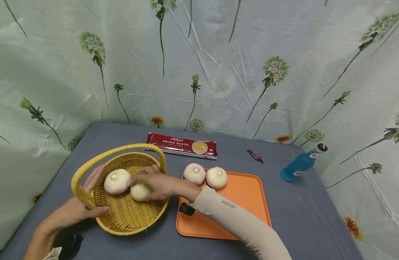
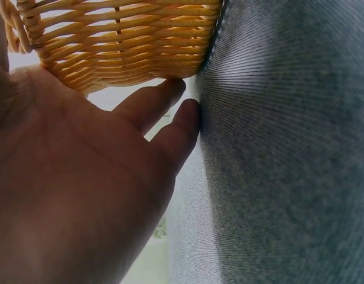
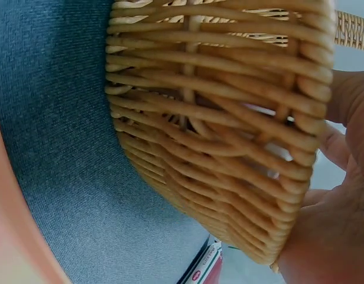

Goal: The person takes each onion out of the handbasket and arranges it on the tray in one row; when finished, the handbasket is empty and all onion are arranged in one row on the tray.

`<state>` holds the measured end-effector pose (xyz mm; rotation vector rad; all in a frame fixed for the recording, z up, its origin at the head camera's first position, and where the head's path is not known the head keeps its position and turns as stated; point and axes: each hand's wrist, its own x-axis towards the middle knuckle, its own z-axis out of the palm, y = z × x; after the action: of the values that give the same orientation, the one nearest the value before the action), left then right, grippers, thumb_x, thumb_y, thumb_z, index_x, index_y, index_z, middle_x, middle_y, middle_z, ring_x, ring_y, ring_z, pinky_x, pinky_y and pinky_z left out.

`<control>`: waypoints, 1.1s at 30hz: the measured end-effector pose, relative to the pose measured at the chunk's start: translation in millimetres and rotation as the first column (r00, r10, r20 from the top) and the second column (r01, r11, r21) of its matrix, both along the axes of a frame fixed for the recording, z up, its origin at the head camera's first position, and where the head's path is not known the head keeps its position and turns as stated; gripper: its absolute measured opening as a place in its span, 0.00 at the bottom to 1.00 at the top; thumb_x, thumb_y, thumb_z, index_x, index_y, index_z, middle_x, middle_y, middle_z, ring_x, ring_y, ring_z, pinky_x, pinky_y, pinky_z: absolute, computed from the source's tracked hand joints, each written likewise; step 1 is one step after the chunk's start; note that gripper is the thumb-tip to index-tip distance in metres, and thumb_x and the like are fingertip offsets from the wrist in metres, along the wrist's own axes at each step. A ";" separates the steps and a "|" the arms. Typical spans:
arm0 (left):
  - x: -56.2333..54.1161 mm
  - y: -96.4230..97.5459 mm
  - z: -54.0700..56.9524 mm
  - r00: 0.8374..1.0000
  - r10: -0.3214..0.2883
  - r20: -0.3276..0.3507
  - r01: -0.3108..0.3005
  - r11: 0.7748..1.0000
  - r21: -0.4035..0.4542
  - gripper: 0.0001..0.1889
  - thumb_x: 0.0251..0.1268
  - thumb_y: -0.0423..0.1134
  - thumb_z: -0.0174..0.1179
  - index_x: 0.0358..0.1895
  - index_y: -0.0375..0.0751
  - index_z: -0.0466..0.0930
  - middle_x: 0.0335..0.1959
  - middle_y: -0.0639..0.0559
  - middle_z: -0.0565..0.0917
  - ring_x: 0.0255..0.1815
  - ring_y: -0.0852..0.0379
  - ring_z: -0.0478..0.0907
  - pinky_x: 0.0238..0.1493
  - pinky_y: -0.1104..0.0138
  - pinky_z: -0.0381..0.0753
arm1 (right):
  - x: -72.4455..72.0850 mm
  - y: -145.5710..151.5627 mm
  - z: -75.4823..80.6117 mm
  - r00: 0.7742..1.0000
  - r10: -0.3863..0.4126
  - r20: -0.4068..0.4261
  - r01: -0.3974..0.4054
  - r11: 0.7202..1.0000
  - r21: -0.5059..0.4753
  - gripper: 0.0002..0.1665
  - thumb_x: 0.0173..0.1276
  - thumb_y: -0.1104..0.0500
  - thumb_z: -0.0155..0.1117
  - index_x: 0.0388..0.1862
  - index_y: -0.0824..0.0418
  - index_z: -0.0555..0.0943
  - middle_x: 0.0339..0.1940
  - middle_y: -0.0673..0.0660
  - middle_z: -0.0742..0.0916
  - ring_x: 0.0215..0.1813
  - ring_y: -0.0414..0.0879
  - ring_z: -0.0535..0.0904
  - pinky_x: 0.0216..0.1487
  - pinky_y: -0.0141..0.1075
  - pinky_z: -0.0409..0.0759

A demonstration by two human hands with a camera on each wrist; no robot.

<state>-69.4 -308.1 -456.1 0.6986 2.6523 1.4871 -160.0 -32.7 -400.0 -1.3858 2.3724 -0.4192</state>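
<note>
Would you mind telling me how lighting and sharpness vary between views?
Head: shiny creases on the floral backdrop; left wrist: the left hand looks shadowed against pale brightness beyond; right wrist: the basket looks fairly clear, the orange tray soft and washed out.

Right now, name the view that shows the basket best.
Head view: the basket shows nearly whole, handle included. Left wrist shows only some woven side; right wrist, one side close up and some handle.

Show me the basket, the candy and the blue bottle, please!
Basket [image 1: 125, 213]: head view, on the bare weave inside it.
Candy [image 1: 256, 156]: head view, on the middle of its purple wrapper.
Bottle [image 1: 296, 167]: head view, on its blue body.
</note>
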 end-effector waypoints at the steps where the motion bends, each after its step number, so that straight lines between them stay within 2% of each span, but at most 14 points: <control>1: 0.1 0.1 -0.2 1.000 0.000 -0.001 0.000 1.000 0.000 0.66 0.52 0.25 0.72 0.82 0.53 0.28 0.82 0.54 0.30 0.76 0.77 0.28 0.59 0.89 0.39 | 0.0 0.4 -0.5 1.000 0.009 -0.010 -0.009 1.000 0.001 0.31 0.66 0.55 0.73 0.67 0.45 0.76 0.71 0.52 0.72 0.66 0.45 0.63 0.64 0.30 0.62; 6: 0.7 0.6 -0.9 1.000 0.002 0.008 -0.002 1.000 -0.005 0.66 0.52 0.26 0.72 0.82 0.54 0.27 0.82 0.54 0.29 0.76 0.77 0.28 0.59 0.89 0.39 | 0.9 1.9 -1.9 0.998 0.039 -0.047 -0.039 0.999 0.006 0.31 0.67 0.54 0.71 0.69 0.46 0.75 0.70 0.51 0.74 0.64 0.43 0.65 0.62 0.28 0.60; 20: -0.8 0.7 -0.4 1.000 -0.004 0.026 0.004 1.000 0.007 0.65 0.53 0.25 0.70 0.82 0.54 0.27 0.82 0.55 0.28 0.76 0.77 0.27 0.59 0.89 0.38 | 4.1 7.1 3.5 0.994 0.080 -0.070 -0.084 0.995 -0.056 0.31 0.71 0.52 0.67 0.72 0.49 0.72 0.71 0.51 0.74 0.69 0.43 0.65 0.66 0.29 0.59; 27: 0.7 0.8 0.9 0.999 0.002 0.051 -0.003 1.000 0.015 0.64 0.55 0.26 0.70 0.82 0.56 0.26 0.82 0.55 0.26 0.76 0.74 0.24 0.62 0.84 0.30 | 9.7 12.3 7.5 0.993 0.097 -0.069 -0.104 0.990 -0.100 0.31 0.72 0.51 0.65 0.72 0.49 0.71 0.73 0.53 0.71 0.73 0.42 0.63 0.72 0.31 0.55; 33: -0.9 0.5 0.2 1.000 -0.002 0.019 0.002 1.000 0.005 0.66 0.53 0.24 0.71 0.82 0.54 0.27 0.82 0.55 0.28 0.76 0.75 0.26 0.59 0.89 0.37 | 16.3 19.0 12.2 0.995 0.090 -0.047 -0.097 0.982 -0.161 0.31 0.73 0.51 0.64 0.73 0.49 0.70 0.74 0.55 0.70 0.73 0.44 0.63 0.71 0.32 0.59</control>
<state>-70.2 -307.7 -455.9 0.6840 2.6340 1.4924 -143.7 -13.7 -387.8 -1.5843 2.3368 -0.5759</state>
